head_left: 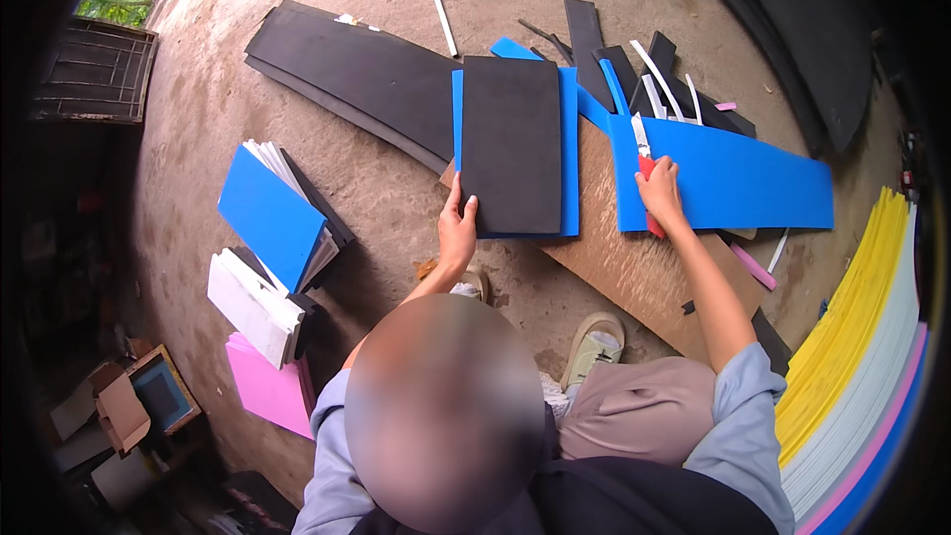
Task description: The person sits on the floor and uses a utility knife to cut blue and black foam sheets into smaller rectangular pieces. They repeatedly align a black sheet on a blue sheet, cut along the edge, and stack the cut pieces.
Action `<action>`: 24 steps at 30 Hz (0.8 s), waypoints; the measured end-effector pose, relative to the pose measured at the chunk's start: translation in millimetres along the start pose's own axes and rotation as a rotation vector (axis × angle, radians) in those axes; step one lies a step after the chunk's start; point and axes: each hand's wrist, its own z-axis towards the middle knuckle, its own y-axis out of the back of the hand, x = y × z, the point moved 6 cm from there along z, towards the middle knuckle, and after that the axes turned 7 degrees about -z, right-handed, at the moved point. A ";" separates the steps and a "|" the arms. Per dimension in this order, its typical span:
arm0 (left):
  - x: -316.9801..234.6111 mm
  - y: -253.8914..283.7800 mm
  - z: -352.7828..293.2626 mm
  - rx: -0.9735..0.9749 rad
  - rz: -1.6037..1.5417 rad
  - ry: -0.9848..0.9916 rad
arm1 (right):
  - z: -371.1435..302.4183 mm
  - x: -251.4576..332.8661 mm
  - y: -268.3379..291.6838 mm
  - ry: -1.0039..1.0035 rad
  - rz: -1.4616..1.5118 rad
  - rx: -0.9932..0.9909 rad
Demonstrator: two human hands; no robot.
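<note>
My left hand (pixel 458 235) pinches the lower left edge of a black rectangular foam sheet (pixel 511 144), its thumb on top. Under that sheet, a slightly wider blue foam sheet (pixel 569 168) shows along both sides. My right hand (pixel 662 196) is closed round a red-handled utility knife (pixel 646 166) with its silver front end pointing away from me. The knife is over a long blue foam piece (pixel 738 178) with curved edges. Below these sheets lies a scuffed brown board (pixel 634 272), partly covered.
Long black foam sheets (pixel 367 79) lie at the far left. Black, blue and white offcuts (pixel 604 64) are heaped behind the blue piece. Stacks of cut blue (pixel 272 213), white (pixel 253 302) and pink sheets (pixel 267 386) sit left; yellow sheets (pixel 847 327) stand right.
</note>
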 end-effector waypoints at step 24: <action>-31.6 4.0 40.8 0.098 0.507 -0.319 | -28.9 123.0 -35.0 0.306 0.180 0.146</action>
